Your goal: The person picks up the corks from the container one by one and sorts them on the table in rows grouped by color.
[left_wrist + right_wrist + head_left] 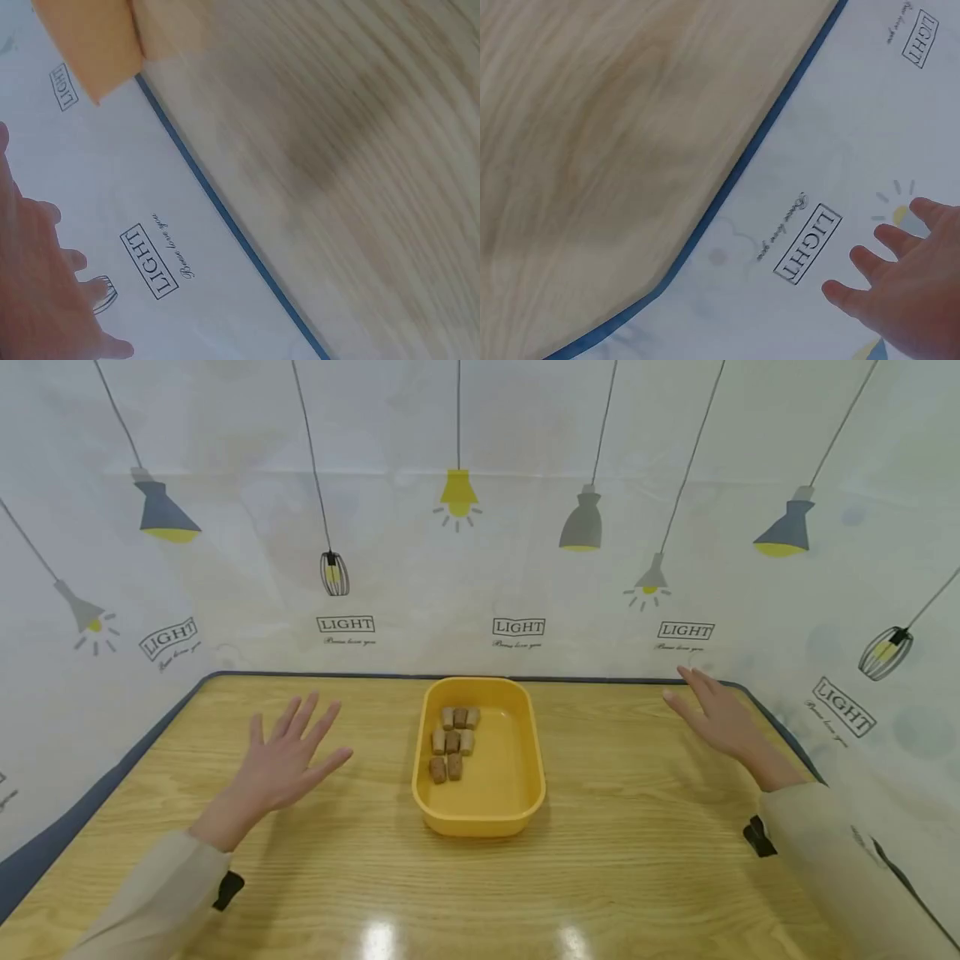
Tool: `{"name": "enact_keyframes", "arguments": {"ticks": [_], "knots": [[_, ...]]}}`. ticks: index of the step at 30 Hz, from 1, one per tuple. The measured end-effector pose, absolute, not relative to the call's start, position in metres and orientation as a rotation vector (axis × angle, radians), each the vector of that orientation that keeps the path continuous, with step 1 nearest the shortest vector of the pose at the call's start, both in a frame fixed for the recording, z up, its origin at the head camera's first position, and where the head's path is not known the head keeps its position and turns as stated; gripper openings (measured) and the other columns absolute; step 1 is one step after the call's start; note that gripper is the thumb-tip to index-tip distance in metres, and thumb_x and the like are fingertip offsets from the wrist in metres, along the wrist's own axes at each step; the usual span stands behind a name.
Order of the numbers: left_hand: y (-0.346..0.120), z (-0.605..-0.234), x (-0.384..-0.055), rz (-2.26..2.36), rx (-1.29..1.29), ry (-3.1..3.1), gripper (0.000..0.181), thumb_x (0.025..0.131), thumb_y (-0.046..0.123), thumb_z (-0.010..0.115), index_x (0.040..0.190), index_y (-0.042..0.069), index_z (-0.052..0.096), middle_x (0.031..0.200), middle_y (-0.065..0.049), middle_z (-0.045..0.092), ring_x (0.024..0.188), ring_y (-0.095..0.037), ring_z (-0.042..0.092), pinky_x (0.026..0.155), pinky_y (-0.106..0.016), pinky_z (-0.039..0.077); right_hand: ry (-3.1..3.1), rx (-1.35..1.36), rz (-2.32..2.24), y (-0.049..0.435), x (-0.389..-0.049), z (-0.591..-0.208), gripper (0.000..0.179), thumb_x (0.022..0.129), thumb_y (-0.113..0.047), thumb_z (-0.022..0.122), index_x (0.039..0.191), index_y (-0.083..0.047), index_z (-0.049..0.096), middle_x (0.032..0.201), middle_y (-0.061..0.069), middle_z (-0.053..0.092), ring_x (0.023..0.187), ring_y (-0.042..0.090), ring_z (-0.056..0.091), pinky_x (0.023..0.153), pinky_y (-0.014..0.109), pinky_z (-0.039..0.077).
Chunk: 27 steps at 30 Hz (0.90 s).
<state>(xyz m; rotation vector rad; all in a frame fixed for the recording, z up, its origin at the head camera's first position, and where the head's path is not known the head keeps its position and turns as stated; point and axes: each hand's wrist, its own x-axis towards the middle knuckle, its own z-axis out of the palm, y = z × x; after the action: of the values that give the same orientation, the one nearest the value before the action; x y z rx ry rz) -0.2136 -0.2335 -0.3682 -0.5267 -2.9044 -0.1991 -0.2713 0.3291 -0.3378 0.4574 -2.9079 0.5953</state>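
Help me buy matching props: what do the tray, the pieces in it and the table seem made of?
Tray: probably plastic, smooth with a slight sheen; its even yellow and rounded corners suggest moulding.
Pieces: perhaps cork or wood, matte; tan and brown colours hint at it, but they're too small to tell.
Table: wood or wood-look laminate, glossy; grain shows, with bright glare near the front.

A tray (506, 764) sits near the back edge of a table (630, 793), between a left hand (281, 768) and a right hand (720, 714), eight corks (452, 743) in its left half — three, three and two, back to front — with a backdrop (435, 602) behind the table and along its sides.
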Motion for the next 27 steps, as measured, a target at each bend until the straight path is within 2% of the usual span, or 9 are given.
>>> {"name": "enact_keyframes", "arguments": {"ticks": [8,19,27], "knots": [[-0.211,-0.359,-0.209,-0.197,-0.596,-2.921,0.073,0.088,0.058,0.033,0.143,0.013,0.015,0.146,-0.013,0.005,0.13,-0.033,0.005,0.092,-0.063,-0.004,-2.88,0.545,0.844,0.299,-0.28,-0.315,0.064,0.094,-0.039,0.036,0.14,0.0,0.015,0.14,0.025,0.015,0.126,0.041,0.011,0.095,0.058,0.012],[-0.184,-0.361,-0.204,-0.15,-0.727,-2.871,0.075,0.087,0.059,0.032,0.143,0.013,0.016,0.146,-0.01,0.011,0.13,-0.03,0.009,0.094,-0.061,0.002,-2.845,0.606,0.937,0.252,-0.297,-0.291,0.061,0.093,-0.041,0.039,0.139,-0.004,0.023,0.139,0.02,0.023,0.122,0.038,0.024,0.092,0.054,0.023],[-0.168,-0.369,-0.2,-0.117,-0.819,-2.862,0.075,0.086,0.061,0.032,0.142,0.012,0.019,0.145,-0.007,0.013,0.13,-0.028,0.014,0.096,-0.058,0.004,-2.851,0.65,0.978,0.214,-0.31,-0.288,0.058,0.092,-0.04,0.042,0.137,-0.006,0.029,0.137,0.017,0.029,0.12,0.034,0.03,0.093,0.05,0.027]]}}
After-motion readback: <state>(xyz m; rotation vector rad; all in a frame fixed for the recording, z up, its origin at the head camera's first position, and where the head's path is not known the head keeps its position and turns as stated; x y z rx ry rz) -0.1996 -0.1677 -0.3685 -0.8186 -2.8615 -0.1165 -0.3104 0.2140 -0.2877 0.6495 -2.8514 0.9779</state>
